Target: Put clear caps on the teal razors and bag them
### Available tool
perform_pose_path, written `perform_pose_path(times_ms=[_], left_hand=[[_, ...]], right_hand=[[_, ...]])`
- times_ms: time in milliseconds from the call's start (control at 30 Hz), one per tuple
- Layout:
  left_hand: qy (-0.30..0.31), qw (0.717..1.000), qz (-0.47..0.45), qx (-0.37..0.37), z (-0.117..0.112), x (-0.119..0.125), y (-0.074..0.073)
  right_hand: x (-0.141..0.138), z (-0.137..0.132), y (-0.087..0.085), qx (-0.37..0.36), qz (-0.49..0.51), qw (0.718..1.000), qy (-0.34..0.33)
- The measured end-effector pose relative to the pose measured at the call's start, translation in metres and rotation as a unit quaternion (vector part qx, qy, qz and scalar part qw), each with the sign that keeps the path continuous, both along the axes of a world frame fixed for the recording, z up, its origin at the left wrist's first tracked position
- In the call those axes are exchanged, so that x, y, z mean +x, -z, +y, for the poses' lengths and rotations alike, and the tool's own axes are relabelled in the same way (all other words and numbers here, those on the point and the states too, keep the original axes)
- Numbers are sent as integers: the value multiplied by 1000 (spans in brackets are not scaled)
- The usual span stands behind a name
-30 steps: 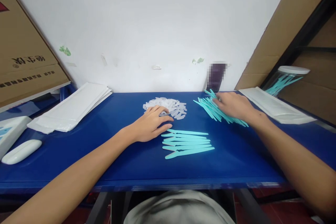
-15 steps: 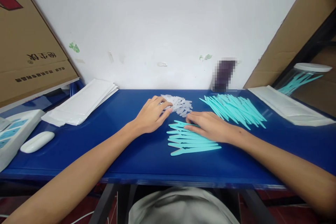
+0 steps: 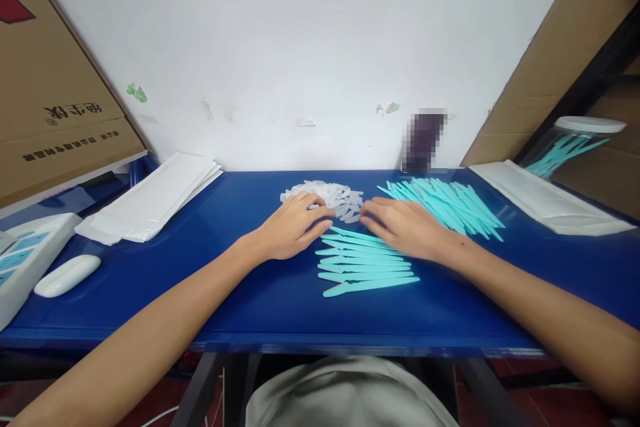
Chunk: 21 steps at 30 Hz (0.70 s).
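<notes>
Several turquoise eyebrow razors [image 3: 367,275] lie side by side in a row on the blue table, blade ends to the left. Just behind them is a heap of small translucent white blade covers [image 3: 345,197]. At the front left edge of this heap is my left hand [image 3: 290,227], thumb and forefinger slightly apart, nothing visible between them. My right hand [image 3: 413,230] hovers over the far right end of the row, fingers bent and apart, tips beside the covers. Its palm side is hidden. A larger pile of turquoise razors [image 3: 450,203] sits behind it.
White padded packets [image 3: 155,197] lie at the left, near a white oval case [image 3: 67,275] and a white device with blue panels [image 3: 30,253]. At the right are another white packet [image 3: 545,200] and a lidded jar [image 3: 570,147] of turquoise razors. Cardboard [image 3: 65,73] stands at the left.
My left hand has drawn slightly toward me, uncovering more of the blade covers. My right hand has lifted off the back of the razor row and its fingers have spread a little.
</notes>
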State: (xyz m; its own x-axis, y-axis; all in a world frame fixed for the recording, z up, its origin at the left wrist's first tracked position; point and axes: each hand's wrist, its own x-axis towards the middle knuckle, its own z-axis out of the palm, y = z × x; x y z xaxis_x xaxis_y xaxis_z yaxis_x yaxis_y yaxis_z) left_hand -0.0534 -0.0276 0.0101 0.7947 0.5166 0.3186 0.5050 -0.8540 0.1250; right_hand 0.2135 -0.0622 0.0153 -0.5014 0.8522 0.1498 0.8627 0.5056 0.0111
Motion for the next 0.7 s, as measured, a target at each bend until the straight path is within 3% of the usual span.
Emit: perform_pose_path(times_ms=[133, 233, 600, 700], left_hand=[[-2, 1000, 22, -20, -1, -1, -1], [4, 998, 37, -45, -3, -2, -1], [3, 995, 68, -68, -7, -1, -3], [4, 996, 67, -61, -7, -2, -2]], right_hand=[[30, 15, -3, 20, -99, 977, 190], [48, 23, -3, -15, -123, 959, 255], [50, 24, -7, -34, -116, 954, 273], [52, 23, -10, -25, -103, 962, 251]])
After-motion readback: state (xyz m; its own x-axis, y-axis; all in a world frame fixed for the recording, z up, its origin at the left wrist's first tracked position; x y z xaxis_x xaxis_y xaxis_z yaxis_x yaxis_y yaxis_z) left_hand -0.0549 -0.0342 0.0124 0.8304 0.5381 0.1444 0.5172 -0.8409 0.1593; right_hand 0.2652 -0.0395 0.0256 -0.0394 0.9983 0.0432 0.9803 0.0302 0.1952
